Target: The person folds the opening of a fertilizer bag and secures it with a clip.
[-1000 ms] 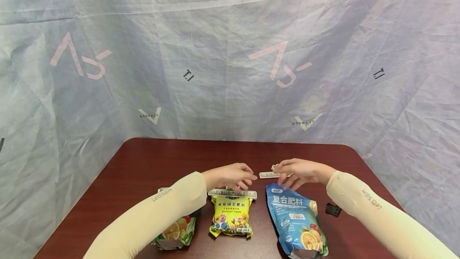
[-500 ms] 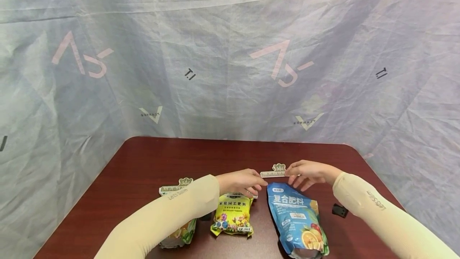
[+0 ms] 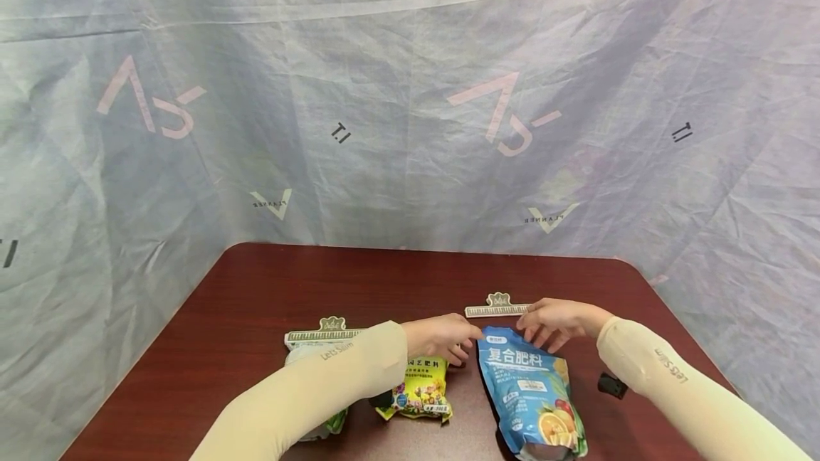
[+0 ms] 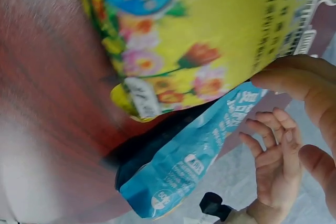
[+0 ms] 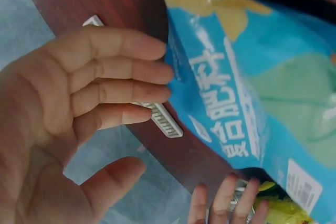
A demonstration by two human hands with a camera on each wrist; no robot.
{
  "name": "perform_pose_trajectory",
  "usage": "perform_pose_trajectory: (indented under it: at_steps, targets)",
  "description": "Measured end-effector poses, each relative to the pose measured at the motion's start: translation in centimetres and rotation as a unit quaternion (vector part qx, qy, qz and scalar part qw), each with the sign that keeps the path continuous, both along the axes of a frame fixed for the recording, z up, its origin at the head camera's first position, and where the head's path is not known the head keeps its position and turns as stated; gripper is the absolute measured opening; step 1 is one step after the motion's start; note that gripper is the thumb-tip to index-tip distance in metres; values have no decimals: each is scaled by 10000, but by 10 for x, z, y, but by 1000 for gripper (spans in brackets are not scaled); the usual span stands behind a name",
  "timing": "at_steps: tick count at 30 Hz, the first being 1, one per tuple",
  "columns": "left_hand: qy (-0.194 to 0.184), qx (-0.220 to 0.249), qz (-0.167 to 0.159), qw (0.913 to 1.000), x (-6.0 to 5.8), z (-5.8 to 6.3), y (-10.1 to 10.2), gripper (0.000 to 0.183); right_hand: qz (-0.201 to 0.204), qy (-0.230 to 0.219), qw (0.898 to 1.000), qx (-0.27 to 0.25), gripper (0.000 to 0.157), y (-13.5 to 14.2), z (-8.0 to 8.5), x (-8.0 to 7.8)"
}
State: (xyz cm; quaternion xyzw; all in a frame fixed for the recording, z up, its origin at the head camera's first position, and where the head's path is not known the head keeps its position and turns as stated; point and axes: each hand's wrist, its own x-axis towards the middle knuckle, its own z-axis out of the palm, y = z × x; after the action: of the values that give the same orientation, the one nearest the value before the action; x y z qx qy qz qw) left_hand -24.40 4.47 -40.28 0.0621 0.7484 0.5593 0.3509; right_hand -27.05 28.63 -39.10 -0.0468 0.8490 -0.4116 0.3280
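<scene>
A blue fertilizer bag [image 3: 522, 390] with fruit printed on it lies on the right of the table, its top edge facing away from me. My left hand [image 3: 445, 336] hovers by the bag's top left corner, index finger pointing at it, over the top of a yellow fertilizer bag [image 3: 426, 390]. At the blue bag's top right corner is my right hand [image 3: 560, 322], fingers loosely bent and thumb apart in the right wrist view, fingertips right at the bag's edge [image 5: 184, 77]. Neither hand holds anything. A long clip [image 3: 496, 306] lies just beyond the blue bag, partly behind the right fingers.
Left of the yellow bag, a third bag [image 3: 323, 429] is mostly hidden under my left sleeve [image 3: 320, 390]. A similar clip [image 3: 323, 333] sits at its top. A black wrist camera [image 3: 611, 384] shows beside my right sleeve. Grey cloth [image 3: 403, 126] hangs behind the dark red table [image 3: 359, 272].
My left hand has moved right and slightly down, from the yellow bag's clip to the blue bag's corner. My right hand has drawn right and toward me, uncovering more of the loose clip.
</scene>
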Motion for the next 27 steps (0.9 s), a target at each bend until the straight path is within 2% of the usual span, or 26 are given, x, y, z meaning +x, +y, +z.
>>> perform_pose_trajectory:
  at_steps: [7,13,17,22,27]
  targets:
    - [-273,164,155,9994,5,-7,6,47,-271,-27,9995,182,37,6,-9,-1]
    - [-469,336,401,9975,7,-12,12,53,-264,-21,9995,186,40,8,-14,0]
    - [-620,489,440,9959,9,-17,16,52,-294,7,9994,180,42,8,-15,1]
    - [-576,525,511,9956,9,-19,21,47,-432,133,9985,316,41,12,-17,0]
    - [-578,498,657,9949,8,-20,24,51,-484,211,9976,447,38,19,-20,1]
